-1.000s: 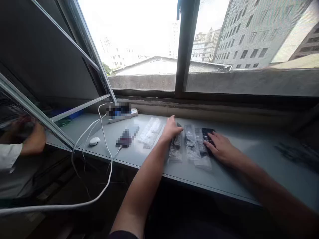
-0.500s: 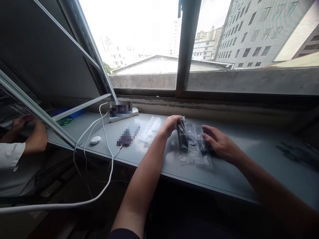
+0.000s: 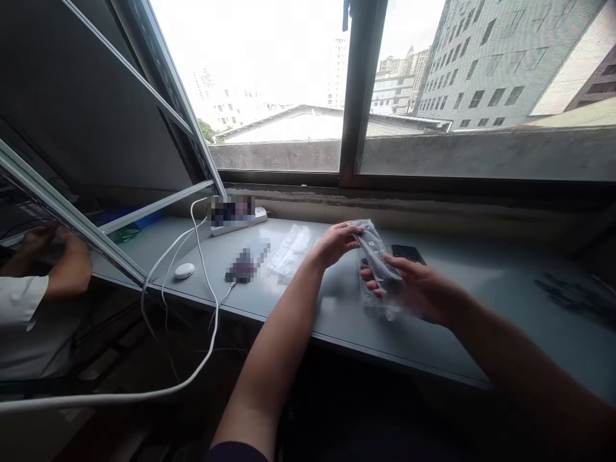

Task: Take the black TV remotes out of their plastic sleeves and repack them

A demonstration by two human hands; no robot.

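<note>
Above the bench, a clear plastic bag [image 3: 378, 250] is slanted between my hands, with a long dark thing inside that looks like a remote control. My left hand [image 3: 337, 244] pinches its upper end between thumb and fingers. Lower down, my right hand [image 3: 416, 285] grips the bag from the right, thumb on top and fingers curled beneath. Loose plastic hangs below; whether a second bag is there I cannot tell. Just behind my right hand lies a black remote-like thing [image 3: 407, 252], partly covered by that hand.
Flat clear bags [image 3: 291, 250] lie left of my left arm. Beyond them are a blurred-out phone-like thing [image 3: 248, 262], a white mouse-like oval [image 3: 184, 271] and a white cable [image 3: 214, 321]. Dark items [image 3: 572, 295] are heaped far right. Another person's hands [image 3: 48, 244] work behind the metal frame [image 3: 72, 218].
The bagged things, earlier spread between my hands, are now gathered into one slanted bundle. My right hand has closed around it. The black thing behind shows more clearly on the bench.
</note>
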